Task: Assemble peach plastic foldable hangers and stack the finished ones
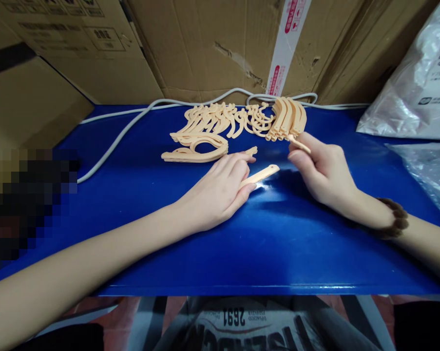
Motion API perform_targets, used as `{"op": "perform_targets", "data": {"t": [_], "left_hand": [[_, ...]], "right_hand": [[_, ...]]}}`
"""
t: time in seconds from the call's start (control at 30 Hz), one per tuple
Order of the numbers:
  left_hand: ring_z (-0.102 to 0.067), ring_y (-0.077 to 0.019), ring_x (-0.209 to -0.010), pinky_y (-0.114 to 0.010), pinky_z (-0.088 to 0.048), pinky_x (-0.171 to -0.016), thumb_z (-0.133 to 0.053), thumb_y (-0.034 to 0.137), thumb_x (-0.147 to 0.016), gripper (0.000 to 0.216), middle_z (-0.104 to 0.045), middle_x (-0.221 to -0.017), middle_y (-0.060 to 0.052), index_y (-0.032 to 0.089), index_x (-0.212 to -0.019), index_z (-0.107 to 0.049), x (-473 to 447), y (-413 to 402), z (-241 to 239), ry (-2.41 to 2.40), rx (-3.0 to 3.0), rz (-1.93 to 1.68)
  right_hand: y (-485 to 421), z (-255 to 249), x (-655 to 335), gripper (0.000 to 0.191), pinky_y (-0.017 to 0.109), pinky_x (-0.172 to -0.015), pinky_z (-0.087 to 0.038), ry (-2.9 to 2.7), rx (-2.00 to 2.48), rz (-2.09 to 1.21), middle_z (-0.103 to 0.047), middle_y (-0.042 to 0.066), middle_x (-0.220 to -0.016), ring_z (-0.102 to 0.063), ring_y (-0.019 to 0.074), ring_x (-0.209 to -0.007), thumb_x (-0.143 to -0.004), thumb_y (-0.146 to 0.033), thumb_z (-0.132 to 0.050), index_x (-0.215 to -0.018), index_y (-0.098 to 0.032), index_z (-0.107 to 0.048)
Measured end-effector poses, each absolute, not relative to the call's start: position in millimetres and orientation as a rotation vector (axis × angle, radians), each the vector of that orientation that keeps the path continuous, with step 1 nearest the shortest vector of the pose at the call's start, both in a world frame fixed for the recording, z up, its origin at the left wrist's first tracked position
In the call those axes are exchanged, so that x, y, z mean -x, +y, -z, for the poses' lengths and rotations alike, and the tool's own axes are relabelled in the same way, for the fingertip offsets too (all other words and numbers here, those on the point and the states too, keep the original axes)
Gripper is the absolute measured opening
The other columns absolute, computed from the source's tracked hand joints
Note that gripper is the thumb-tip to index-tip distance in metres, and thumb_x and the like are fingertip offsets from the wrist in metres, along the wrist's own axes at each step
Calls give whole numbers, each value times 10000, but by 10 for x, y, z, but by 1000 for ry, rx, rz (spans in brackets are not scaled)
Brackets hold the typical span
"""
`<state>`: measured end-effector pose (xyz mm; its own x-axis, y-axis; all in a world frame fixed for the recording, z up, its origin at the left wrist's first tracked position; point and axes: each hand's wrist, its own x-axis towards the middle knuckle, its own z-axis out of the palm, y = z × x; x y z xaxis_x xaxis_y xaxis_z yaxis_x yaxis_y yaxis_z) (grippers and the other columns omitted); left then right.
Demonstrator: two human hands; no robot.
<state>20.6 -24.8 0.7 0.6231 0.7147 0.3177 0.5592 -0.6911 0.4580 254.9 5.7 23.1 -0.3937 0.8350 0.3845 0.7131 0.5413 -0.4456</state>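
My left hand (225,187) is closed on a cream plastic strip (265,173) with a small hole near its rounded end. Past its fingertips, the end of another cream piece (254,151) shows; the fingers hide the rest. My right hand (325,170) pinches a small slim cream piece (300,144) between thumb and forefinger, close to a stack of curved cream strips (287,117). Small cream hooks (258,122) lie left of that stack, with a row of curved arm-like pieces (208,119) beyond. Several joined looped pieces (196,153) are piled left of my left hand.
The blue table (220,258) carries all the parts. A white cable (121,139) runs along its back and left. Cardboard boxes (205,48) stand behind, and clear plastic bags (406,102) lie at the right. A blurred dark patch (26,209) covers the left edge.
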Motion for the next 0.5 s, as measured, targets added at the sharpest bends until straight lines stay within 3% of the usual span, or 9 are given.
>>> {"op": "perform_targets", "data": {"t": [0.1, 0.33, 0.5], "left_hand": [[-402, -285, -1370, -467, -349, -1132, -360, 252, -1016, 149, -518, -1300, -210, 196, -878, -362, -211, -248, -10, 998, -2539, -698], [-400, -286, -1368, -455, -352, -1134, -369, 252, -1020, 144, -512, -1316, -211, 183, -895, -385, -214, -243, 6, 954, -2550, -705], [-394, -284, -1377, -478, -356, -1138, -372, 257, -1023, 149, -502, -1333, -208, 191, -891, -388, -218, -248, -3, 950, -2532, -705]], "right_hand": [[92, -207, -2589, 589, 295, -564, -318, -1952, 1143, -463, -470, 0, -670, -430, 130, -584, -967, -688, -250, -706, -214, -483], [207, -273, -2588, 546, 273, -405, -149, -1635, 1016, -1003, -341, -35, -525, -230, 77, -424, -908, -642, -493, -575, -215, -421], [232, -435, -2612, 458, 284, -384, -88, -1509, 976, -1378, -165, -49, -501, -118, 98, -426, -923, -479, -429, -559, -229, -309]]}}
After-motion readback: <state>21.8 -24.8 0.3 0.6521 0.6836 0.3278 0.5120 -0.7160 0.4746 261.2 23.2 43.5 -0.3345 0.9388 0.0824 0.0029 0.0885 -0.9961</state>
